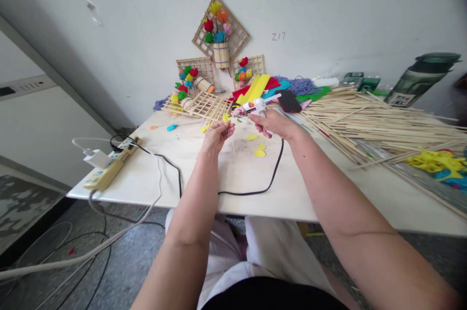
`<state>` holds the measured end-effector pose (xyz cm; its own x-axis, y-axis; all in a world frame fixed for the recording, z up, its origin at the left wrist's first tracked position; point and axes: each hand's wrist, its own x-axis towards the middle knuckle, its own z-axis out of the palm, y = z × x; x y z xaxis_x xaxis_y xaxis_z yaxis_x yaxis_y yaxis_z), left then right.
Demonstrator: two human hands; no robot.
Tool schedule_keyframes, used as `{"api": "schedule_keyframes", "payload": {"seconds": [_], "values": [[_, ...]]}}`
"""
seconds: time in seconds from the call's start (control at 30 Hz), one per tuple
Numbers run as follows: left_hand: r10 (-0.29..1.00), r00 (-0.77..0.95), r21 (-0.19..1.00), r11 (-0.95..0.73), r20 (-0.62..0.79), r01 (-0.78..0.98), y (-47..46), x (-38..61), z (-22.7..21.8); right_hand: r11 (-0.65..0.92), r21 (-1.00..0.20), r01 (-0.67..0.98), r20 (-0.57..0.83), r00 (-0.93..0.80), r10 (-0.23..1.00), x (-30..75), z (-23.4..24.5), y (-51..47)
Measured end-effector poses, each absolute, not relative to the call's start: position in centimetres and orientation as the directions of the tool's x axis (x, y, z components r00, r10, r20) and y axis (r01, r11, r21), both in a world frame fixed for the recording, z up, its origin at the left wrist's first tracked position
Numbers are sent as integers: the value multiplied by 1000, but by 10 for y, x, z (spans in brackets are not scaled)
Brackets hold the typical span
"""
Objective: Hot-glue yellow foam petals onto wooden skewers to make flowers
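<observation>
Pale wall (146, 32) behind a white table (197, 164); above it, the left hand (218, 135) pinches a thin stick (234, 147) topped by a yellow piece (226, 118), the right hand (273, 124) gripping a glue gun (260, 104) just beside.

The left arm (191, 217) and right arm (343, 198) extended forward, converging, the left hand (218, 136) drawn into a fingertip pinch and the right hand (273, 124) curled in a grip, near each other but apart.
</observation>
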<state>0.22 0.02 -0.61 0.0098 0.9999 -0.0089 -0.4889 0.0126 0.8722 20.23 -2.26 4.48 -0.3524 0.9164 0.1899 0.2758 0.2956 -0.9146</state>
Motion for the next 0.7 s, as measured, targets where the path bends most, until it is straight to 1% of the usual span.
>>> {"api": "schedule_keyframes", "payload": {"seconds": [0.5, 0.7], "values": [[999, 27, 865, 41, -32, -500, 0, 2, -6, 291, -919, 265, 196, -333, 922, 201, 46, -23], [999, 26, 869, 42, -33, -494, 0, 2, -6, 290, -933, 212, 204, -350, 914, 202, 45, -22]]}}
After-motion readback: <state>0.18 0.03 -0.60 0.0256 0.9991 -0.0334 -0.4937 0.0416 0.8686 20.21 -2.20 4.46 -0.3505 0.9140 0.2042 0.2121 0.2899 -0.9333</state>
